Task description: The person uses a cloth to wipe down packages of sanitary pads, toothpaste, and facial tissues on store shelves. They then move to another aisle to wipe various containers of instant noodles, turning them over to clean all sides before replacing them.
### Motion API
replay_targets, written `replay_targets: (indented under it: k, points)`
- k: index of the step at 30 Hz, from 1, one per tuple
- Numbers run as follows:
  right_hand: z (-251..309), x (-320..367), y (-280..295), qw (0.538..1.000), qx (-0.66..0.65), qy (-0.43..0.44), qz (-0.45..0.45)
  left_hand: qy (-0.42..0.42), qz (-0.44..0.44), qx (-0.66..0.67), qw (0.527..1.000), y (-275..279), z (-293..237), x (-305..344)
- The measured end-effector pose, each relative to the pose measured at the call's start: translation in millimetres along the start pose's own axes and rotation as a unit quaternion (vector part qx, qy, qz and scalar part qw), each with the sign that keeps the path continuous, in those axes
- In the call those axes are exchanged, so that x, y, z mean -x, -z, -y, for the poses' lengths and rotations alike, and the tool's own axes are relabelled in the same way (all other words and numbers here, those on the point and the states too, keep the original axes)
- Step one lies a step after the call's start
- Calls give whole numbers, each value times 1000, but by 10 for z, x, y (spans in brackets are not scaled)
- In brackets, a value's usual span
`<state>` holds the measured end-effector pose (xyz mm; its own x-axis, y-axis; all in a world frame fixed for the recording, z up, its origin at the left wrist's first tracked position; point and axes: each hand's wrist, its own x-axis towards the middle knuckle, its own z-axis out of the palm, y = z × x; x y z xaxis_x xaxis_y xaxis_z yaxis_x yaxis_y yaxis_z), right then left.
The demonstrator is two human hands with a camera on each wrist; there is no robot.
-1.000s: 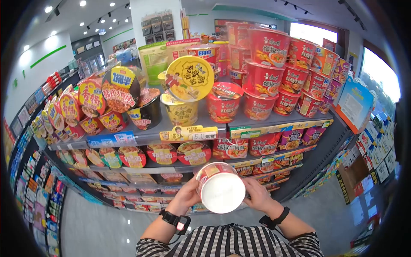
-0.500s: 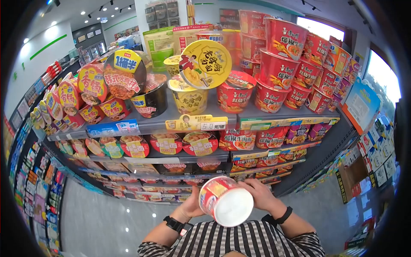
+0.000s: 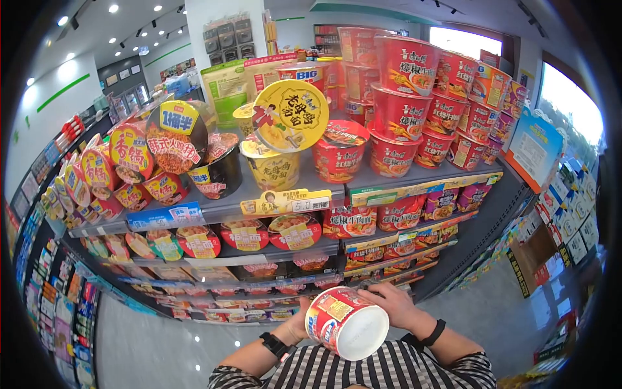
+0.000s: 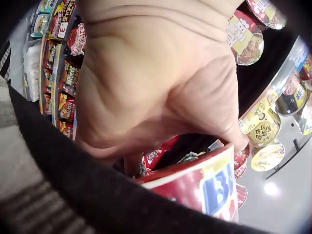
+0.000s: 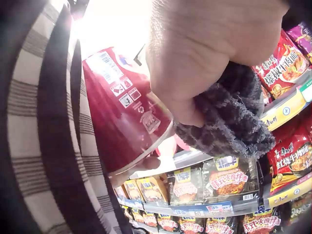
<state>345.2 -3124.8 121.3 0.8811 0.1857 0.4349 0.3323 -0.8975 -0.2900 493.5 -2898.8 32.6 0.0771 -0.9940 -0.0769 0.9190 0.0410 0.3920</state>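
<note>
Low before the striped shirt, my left hand (image 3: 298, 322) grips a red instant noodle bucket (image 3: 332, 316). The bucket is tipped over on its side, with its white base turned up toward the head camera and its printed "BIG" label showing. My right hand (image 3: 398, 306) is at the bucket's far right side. In the right wrist view, that hand holds a bunched dark grey fluffy cloth (image 5: 231, 119) right beside the bucket's rim. Part of the cloth is hidden beneath the palm. In the left wrist view, the left fingers are mostly hidden behind the bucket (image 4: 187, 187).
Ahead stands a grey shelf unit (image 3: 311, 178). Its top carries stacked red noodle buckets (image 3: 402, 113), a yellow bucket (image 3: 271, 170) and a black bucket (image 3: 217, 172). Noodle packets (image 3: 350, 222) fill the tiers below. A blue-and-orange box (image 3: 534, 152) stands at the right end.
The bucket has come lower and closer to the shirt, and has turned so that its side label shows more beside the base. Both hands have moved with it.
</note>
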Motion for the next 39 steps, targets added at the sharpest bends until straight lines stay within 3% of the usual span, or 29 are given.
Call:
replay_targets:
  k: [7,13,15,17,20,22,26,28,30,33,36,38,39]
  points:
    - [100,-8,-6,997,52,7,-54,5,-42,-29,999,-173,-20,21]
    - [64,-149,33,997,70,28,-30,-22,-35,-58,997,51,29,104]
    - [-147,-182,4,999,27,-7,-46,-26,-45,-56,997,147,46,152]
    - [-225,-239,164,989,-25,-114,-92,-38,-71,-27,996,47,30,236]
    - [-161,-364,504,952,-184,-157,-186,-73,-71,4,995,-39,74,296]
    - [-30,-475,594,929,-267,-157,-202,-98,-111,1,989,-113,47,305]
    - [208,-785,440,974,-222,-31,-32,-180,-152,2,972,-83,26,260]
    - [354,-897,255,962,-269,-45,-8,-225,-120,64,965,-48,-27,209]
    - [326,-927,82,964,-263,-24,1,-289,-175,62,939,-78,-153,197]
    - [357,-933,37,950,-297,69,67,-306,-157,70,936,-122,-280,324]
    - [240,-868,111,959,-259,56,98,-344,-190,70,917,-75,-297,443]
    - [133,-846,51,979,-202,-19,13,-344,-144,33,927,-50,-312,488]
    - [137,-885,50,980,-190,-51,-25,-328,-162,12,930,-90,-319,482]
